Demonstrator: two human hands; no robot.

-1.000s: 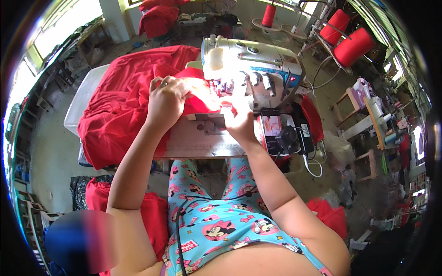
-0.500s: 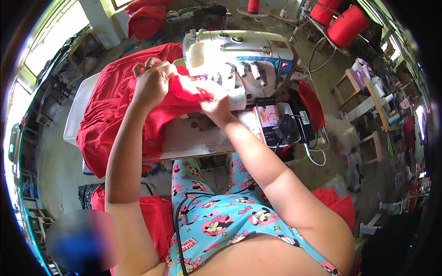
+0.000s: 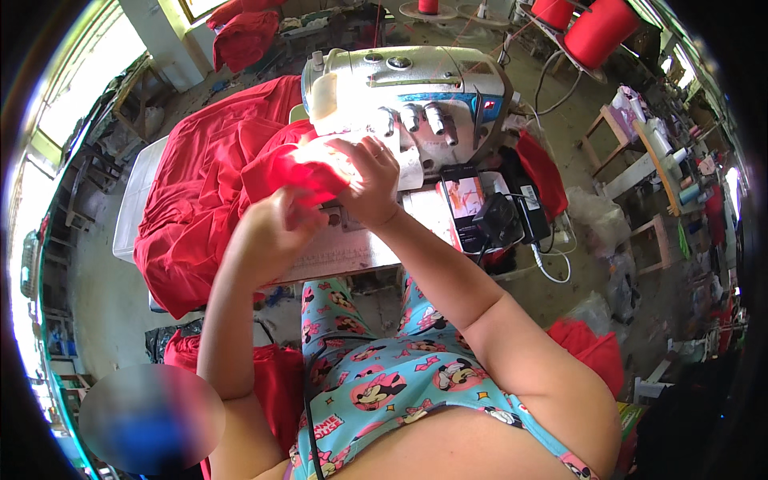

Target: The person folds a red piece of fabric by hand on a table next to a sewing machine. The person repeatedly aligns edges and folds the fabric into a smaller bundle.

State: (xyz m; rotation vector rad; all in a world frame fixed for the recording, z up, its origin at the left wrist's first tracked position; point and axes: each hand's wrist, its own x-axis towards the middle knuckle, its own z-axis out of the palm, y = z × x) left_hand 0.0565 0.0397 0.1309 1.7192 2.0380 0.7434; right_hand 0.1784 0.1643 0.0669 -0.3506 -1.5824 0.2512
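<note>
Red fabric (image 3: 196, 188) spreads over the left side of the sewing table (image 3: 352, 254), and a bunched part of it rises between my hands. My left hand (image 3: 276, 232) pinches the near edge of the bunch, fingers closed on the cloth. On its right side my right hand (image 3: 368, 180) grips the same red fabric, knuckles up, just in front of the sewing machine (image 3: 404, 84). Strong light washes out the cloth between the hands, so the fingertips are partly lost in glare. The machine's needle area is hidden behind my right hand.
Right of the machine lie a phone (image 3: 464, 200), a black charger (image 3: 498, 220) and a white cable (image 3: 552, 276). Large red thread cones (image 3: 600, 34) stand at the back right. More red cloth (image 3: 588, 352) is beside my right hip, and a wooden rack (image 3: 656, 172) holds spools.
My left hand has come down and nearer to me, drawing the fabric with it. My right hand has turned over, knuckles up, still at the cloth. The view has shifted slightly.
</note>
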